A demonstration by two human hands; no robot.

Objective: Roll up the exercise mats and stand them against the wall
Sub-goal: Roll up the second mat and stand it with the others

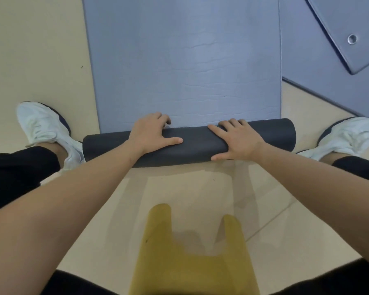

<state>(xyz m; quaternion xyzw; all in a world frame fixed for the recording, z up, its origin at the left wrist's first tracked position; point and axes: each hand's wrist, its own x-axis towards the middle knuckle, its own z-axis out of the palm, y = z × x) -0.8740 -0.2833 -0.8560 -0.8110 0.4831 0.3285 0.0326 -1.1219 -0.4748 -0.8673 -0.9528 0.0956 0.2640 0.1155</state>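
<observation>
The mat (183, 60) lies flat toward 12 o'clock, its near end already a dark roll (197, 143) under both hands. The left hand (151, 133) curls its fingers over the roll's far side; the right hand (237, 139) presses down, fingers spread. Even pressure with square ends should keep it tight. The mat's far end is cut off, no wall shows, and a second mat (345, 22) at 2 o'clock is only partly seen.

The top edge cuts off the mat (185, 60).
</observation>
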